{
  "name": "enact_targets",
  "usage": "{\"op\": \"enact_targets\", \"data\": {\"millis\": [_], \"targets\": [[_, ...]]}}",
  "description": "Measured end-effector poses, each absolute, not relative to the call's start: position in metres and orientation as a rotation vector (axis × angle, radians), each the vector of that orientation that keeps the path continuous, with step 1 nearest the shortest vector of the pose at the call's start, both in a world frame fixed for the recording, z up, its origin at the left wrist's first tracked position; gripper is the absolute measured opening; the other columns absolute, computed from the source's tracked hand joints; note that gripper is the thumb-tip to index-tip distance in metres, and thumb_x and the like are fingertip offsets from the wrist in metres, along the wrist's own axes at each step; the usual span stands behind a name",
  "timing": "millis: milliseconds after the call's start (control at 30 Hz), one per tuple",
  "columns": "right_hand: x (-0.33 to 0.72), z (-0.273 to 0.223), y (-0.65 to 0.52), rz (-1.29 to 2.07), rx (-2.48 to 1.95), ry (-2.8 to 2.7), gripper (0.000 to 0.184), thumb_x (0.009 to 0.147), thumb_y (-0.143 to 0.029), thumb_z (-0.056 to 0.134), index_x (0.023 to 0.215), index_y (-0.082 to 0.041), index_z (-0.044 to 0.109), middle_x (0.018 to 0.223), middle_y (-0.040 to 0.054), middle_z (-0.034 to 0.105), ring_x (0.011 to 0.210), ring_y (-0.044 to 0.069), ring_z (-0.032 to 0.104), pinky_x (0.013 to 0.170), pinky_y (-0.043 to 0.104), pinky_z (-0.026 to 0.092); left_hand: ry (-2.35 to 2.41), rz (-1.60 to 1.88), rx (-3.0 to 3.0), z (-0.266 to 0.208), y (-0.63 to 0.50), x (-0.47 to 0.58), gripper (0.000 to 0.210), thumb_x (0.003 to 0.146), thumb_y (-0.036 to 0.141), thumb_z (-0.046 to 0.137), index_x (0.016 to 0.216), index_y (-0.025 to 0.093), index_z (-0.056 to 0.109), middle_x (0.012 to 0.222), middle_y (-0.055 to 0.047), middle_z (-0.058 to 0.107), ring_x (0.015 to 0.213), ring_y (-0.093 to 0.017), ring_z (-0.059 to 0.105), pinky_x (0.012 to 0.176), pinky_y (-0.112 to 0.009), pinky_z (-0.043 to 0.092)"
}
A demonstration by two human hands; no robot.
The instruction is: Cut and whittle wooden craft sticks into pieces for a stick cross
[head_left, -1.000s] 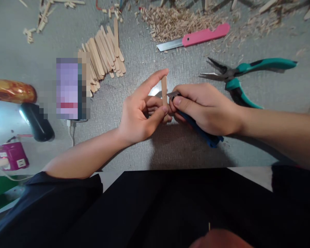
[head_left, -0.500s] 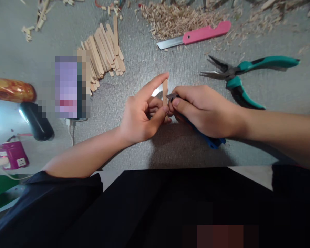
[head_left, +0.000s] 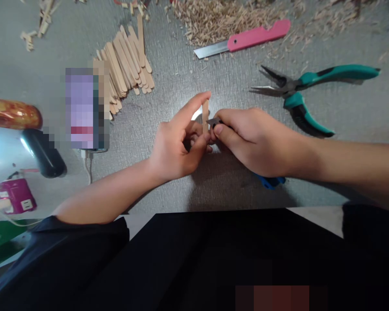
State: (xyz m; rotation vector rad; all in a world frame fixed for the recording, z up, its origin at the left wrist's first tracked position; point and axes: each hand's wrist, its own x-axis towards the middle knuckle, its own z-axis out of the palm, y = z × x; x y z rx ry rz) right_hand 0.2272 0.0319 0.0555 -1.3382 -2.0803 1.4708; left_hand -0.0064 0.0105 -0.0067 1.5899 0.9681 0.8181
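Note:
Between the index fingertip and thumb of my left hand a short piece of wooden craft stick stands on end. My right hand is closed around a utility knife whose blue handle shows below the palm. The knife's dark blade tip touches or nearly touches the stick's right edge; I cannot tell which. Most of the handle is hidden by my right hand. Beyond the hands lies a pink-handled cutter with its blade out. Open needle-nose pliers with teal grips rest beyond my right wrist.
A fanned pile of craft sticks lies at the left, beside a blurred phone with a cable. Wood shavings heap at the back. A black mouse-like object and a purple plug adapter are at far left.
The view has shifted slightly, moving the table items a little. Both hands keep their grips; the knife blade and stick stay close together, with the blade slightly changed in angle.

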Motion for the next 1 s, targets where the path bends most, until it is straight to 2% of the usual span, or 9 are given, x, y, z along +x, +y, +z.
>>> {"op": "enact_targets", "data": {"millis": [200, 333, 600, 767, 867, 933, 1000], "targets": [[0.229, 0.053, 0.028, 1.44, -1.358, -2.1, 0.034, 0.117, -0.028, 0.063, 0.087, -0.03, 0.047, 0.073, 0.0011, 0.057, 0.072, 0.025, 0.052, 0.07, 0.042, 0.031, 1.026, 0.79, 1.833, -0.006, 0.013, -0.011, 0.068, 0.113, 0.048, 0.074, 0.176, 0.031, 0.052, 0.085, 0.005, 0.082, 0.067, -0.016, 0.073, 0.071, -0.032, 0.06], [0.228, 0.057, 0.025, 1.4, -1.435, -2.14, 0.034, 0.114, -0.024, 0.064, 0.086, -0.029, 0.045, 0.073, 0.0015, 0.056, 0.067, 0.023, 0.047, 0.069, 0.041, 0.03, 0.994, 0.799, 2.028, 0.003, 0.015, -0.01, 0.062, 0.115, 0.044, 0.069, 0.173, 0.028, 0.054, 0.083, 0.004, 0.08, 0.065, -0.017, 0.07, 0.062, -0.033, 0.049], [0.219, 0.069, 0.024, 1.302, -1.549, -2.285, 0.038, 0.109, -0.018, 0.06, 0.086, -0.03, 0.033, 0.076, 0.0018, 0.05, 0.067, 0.022, 0.04, 0.072, 0.042, 0.029, 0.975, 0.737, 2.053, 0.008, 0.016, -0.006, 0.064, 0.112, 0.039, 0.069, 0.173, 0.033, 0.052, 0.087, 0.006, 0.081, 0.064, -0.015, 0.069, 0.061, -0.032, 0.045], [0.218, 0.071, 0.024, 1.35, -1.544, -2.227, 0.042, 0.11, -0.021, 0.066, 0.084, -0.03, 0.033, 0.073, 0.0014, 0.047, 0.066, 0.023, 0.039, 0.07, 0.043, 0.026, 0.955, 0.726, 2.083, 0.01, 0.019, -0.006, 0.064, 0.11, 0.034, 0.07, 0.171, 0.032, 0.05, 0.088, 0.007, 0.081, 0.064, -0.014, 0.069, 0.06, -0.031, 0.045], [0.221, 0.069, 0.028, 1.384, -1.474, -2.215, 0.04, 0.11, -0.014, 0.064, 0.082, -0.03, 0.04, 0.073, 0.0008, 0.051, 0.066, 0.022, 0.042, 0.068, 0.042, 0.026, 0.953, 0.726, 2.079, 0.012, 0.019, -0.008, 0.065, 0.11, 0.03, 0.069, 0.172, 0.027, 0.05, 0.089, 0.005, 0.083, 0.066, -0.014, 0.073, 0.06, -0.029, 0.048], [0.223, 0.066, 0.031, 1.46, -1.477, -2.199, 0.04, 0.11, -0.009, 0.063, 0.08, -0.028, 0.046, 0.073, 0.0002, 0.056, 0.065, 0.02, 0.046, 0.067, 0.041, 0.028, 0.972, 0.694, 1.984, 0.011, 0.018, -0.01, 0.064, 0.112, 0.034, 0.073, 0.172, 0.027, 0.052, 0.088, 0.004, 0.083, 0.07, -0.016, 0.077, 0.066, -0.03, 0.055], [0.226, 0.061, 0.035, 1.526, -1.417, -2.136, 0.039, 0.114, -0.011, 0.064, 0.079, -0.026, 0.053, 0.072, -0.0008, 0.058, 0.066, 0.019, 0.051, 0.067, 0.039, 0.032, 0.954, 0.699, 1.844, 0.01, 0.018, -0.012, 0.065, 0.113, 0.043, 0.077, 0.172, 0.028, 0.054, 0.086, 0.004, 0.083, 0.07, -0.018, 0.079, 0.071, -0.033, 0.062]]}}
